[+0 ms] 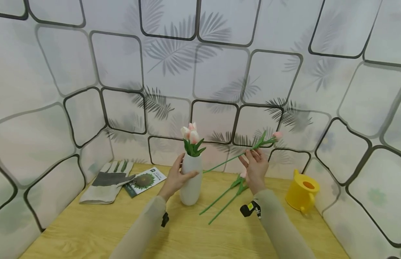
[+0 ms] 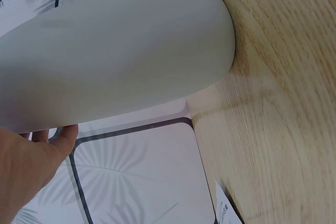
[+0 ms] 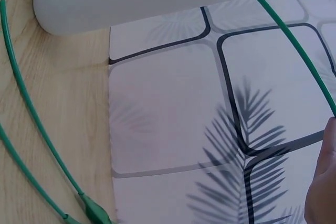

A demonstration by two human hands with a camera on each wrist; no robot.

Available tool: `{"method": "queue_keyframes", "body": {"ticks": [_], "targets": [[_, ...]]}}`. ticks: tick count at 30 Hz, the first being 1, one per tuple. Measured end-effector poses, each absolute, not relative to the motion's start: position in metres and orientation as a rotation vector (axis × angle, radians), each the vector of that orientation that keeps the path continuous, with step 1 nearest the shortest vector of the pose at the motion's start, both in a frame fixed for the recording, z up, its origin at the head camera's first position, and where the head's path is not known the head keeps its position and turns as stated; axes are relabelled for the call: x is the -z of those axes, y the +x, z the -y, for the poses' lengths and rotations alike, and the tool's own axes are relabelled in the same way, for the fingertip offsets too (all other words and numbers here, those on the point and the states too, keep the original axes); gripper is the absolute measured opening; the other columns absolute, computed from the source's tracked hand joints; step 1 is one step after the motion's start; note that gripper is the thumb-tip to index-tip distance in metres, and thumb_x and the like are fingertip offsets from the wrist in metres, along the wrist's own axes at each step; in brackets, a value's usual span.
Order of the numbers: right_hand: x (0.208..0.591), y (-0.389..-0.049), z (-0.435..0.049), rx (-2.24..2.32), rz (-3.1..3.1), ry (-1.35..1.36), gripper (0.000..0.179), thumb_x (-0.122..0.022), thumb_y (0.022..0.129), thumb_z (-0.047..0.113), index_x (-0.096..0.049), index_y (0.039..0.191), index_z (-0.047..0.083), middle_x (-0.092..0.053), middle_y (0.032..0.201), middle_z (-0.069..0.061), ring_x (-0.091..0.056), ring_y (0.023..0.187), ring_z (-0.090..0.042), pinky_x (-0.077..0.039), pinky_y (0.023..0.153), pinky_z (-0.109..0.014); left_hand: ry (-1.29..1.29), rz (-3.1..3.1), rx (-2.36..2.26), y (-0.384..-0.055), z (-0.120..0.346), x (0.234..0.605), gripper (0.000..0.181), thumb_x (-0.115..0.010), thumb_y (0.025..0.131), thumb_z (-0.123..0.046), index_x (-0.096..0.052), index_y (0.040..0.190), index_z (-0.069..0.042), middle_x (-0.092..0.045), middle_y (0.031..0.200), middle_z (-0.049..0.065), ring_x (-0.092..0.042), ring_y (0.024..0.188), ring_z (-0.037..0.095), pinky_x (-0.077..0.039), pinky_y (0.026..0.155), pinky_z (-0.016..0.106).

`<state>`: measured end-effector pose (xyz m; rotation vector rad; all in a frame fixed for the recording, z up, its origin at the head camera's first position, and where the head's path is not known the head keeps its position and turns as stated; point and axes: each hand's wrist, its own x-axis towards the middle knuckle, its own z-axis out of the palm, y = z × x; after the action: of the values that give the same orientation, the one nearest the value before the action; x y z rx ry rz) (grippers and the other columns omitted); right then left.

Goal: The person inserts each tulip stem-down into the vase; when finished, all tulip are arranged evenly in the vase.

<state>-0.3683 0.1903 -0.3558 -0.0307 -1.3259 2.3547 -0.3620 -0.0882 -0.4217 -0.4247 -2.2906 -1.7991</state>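
A tall white vase (image 1: 191, 180) stands upright on the table with several pink-and-white tulips (image 1: 191, 135) in its mouth. My left hand (image 1: 177, 178) grips the vase's upper left side, thumb across the front; the left wrist view shows the fingers against the vase (image 2: 121, 51). My right hand (image 1: 256, 168) pinches one artificial tulip (image 1: 260, 142) by its green stem, the pink bloom pointing up and right. That stem (image 3: 286, 30) slants down toward the vase and overlaps its side in the right wrist view. Two more tulips (image 1: 227, 202) lie on the table below my right hand, their blooms partly hidden.
A yellow watering can (image 1: 302, 192) stands at the right by the wall. On the left lie grey-and-white gardening gloves (image 1: 106, 183), a seed packet (image 1: 148, 181) with a flower picture and a small grey tool on top (image 1: 126, 180). Patterned fabric walls (image 1: 174, 82) enclose the wooden table (image 1: 90, 230).
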Motion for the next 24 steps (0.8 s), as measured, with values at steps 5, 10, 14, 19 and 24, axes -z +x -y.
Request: {"method": "queue_keyframes", "body": {"ticks": [5,10,14,19,24], "targets": [[0.336,-0.370,-0.188,-2.329,1.283,0.008,0.032,-0.064,0.093,0.006,-0.054,0.124,0.009,-0.056,0.100,-0.003,-0.062,0.096,-0.014,-0.060,0.080,-0.034,-0.411,2.294,1.771,-0.362,0.087,0.421,0.089,-0.080,0.083,-0.037,-0.027,0.154,-0.029,-0.048,0.140,0.010,-0.050,0.127,0.031,-0.047,0.098,0.056],[0.324,-0.373,-0.185,-2.310,1.230,0.058,0.023,-0.062,0.094,0.003,-0.057,0.116,0.008,-0.056,0.100,-0.006,-0.062,0.095,-0.015,-0.060,0.079,-0.036,-0.406,2.301,1.764,-0.362,0.087,0.420,0.090,-0.080,0.082,-0.039,-0.027,0.154,-0.027,-0.048,0.140,0.011,-0.050,0.126,0.032,-0.047,0.098,0.056],[0.316,-0.376,-0.181,-2.324,1.173,0.074,0.021,-0.063,0.093,0.001,-0.057,0.112,0.008,-0.057,0.099,-0.006,-0.061,0.091,-0.015,-0.060,0.078,-0.038,-0.414,2.302,1.779,-0.362,0.088,0.420,0.091,-0.079,0.082,-0.040,-0.025,0.155,-0.027,-0.047,0.140,0.011,-0.049,0.127,0.032,-0.047,0.099,0.056],[0.308,-0.378,-0.175,-2.314,1.146,0.071,0.021,-0.063,0.093,0.000,-0.059,0.112,0.008,-0.058,0.099,-0.007,-0.062,0.090,-0.015,-0.060,0.077,-0.038,-0.433,2.281,1.808,-0.361,0.090,0.420,0.093,-0.080,0.082,-0.038,-0.024,0.155,-0.026,-0.046,0.141,0.011,-0.049,0.128,0.032,-0.046,0.099,0.057],[0.301,-0.379,-0.172,-2.278,1.121,0.076,0.020,-0.065,0.092,0.002,-0.059,0.110,0.007,-0.059,0.097,-0.008,-0.061,0.090,-0.018,-0.060,0.076,-0.037,-0.447,2.284,1.821,-0.360,0.089,0.418,0.091,-0.079,0.083,-0.038,-0.024,0.155,-0.027,-0.046,0.143,0.011,-0.048,0.130,0.032,-0.046,0.100,0.057]]}}
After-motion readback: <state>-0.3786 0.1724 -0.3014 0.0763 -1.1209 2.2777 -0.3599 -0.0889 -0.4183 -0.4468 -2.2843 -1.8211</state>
